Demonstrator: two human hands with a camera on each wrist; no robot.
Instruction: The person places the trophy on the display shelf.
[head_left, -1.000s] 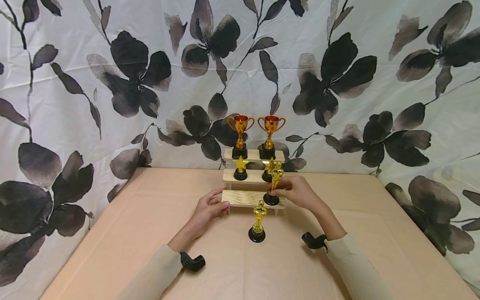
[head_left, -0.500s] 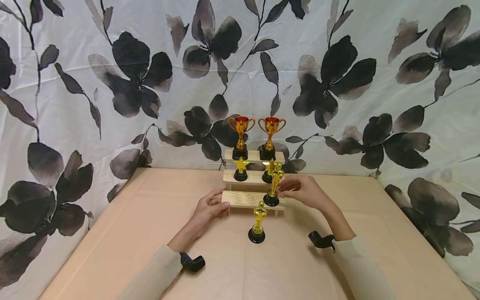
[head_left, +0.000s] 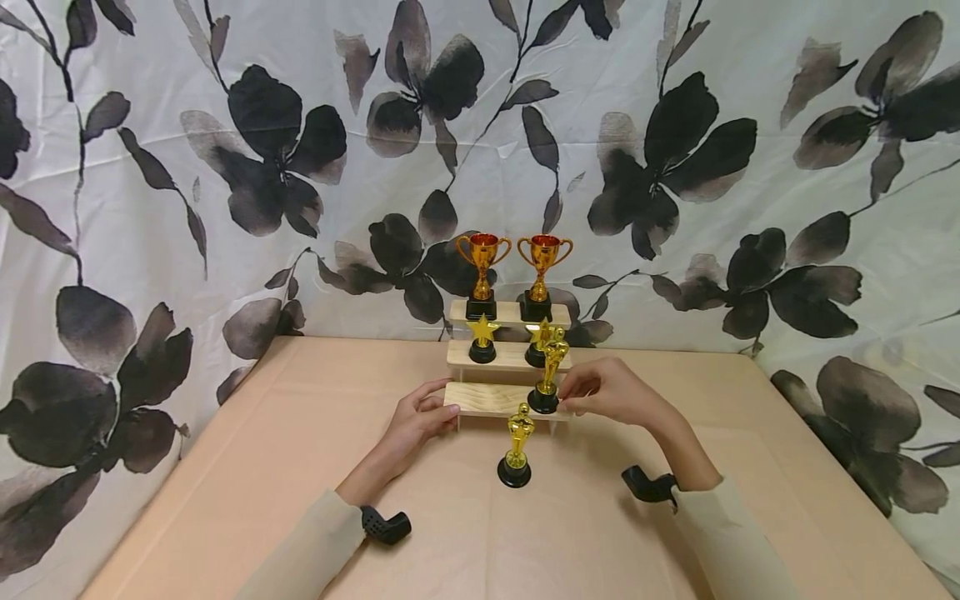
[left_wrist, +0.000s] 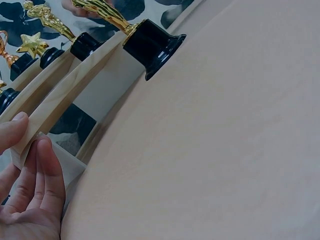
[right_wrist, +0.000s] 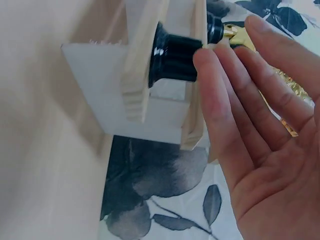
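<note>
A wooden three-step display stand (head_left: 483,400) holds small gold trophies. My left hand (head_left: 416,421) grips the left end of its lowest step, the thumb (left_wrist: 12,131) on top and the fingers underneath. On that step's right end stands a gold figure trophy (head_left: 552,367) with a black base (right_wrist: 175,59). My right hand (head_left: 615,390) is beside it, fingers loosely extended, a fingertip (right_wrist: 204,56) right at the base. Another figure trophy (head_left: 517,442) stands upright on the table in front of the stand; its black base (left_wrist: 150,47) shows large in the left wrist view.
Two gold cup trophies (head_left: 482,262) stand on the top step. Two star trophies (head_left: 482,333) are on the middle step, the right one partly hidden by the figure. A tan cloth covers the table (head_left: 300,467); a floral curtain (head_left: 525,183) hangs behind.
My right hand has let go of the figure trophy on the lowest step, drawn back to the right, then lowered toward its base. My left hand has stayed on the stand.
</note>
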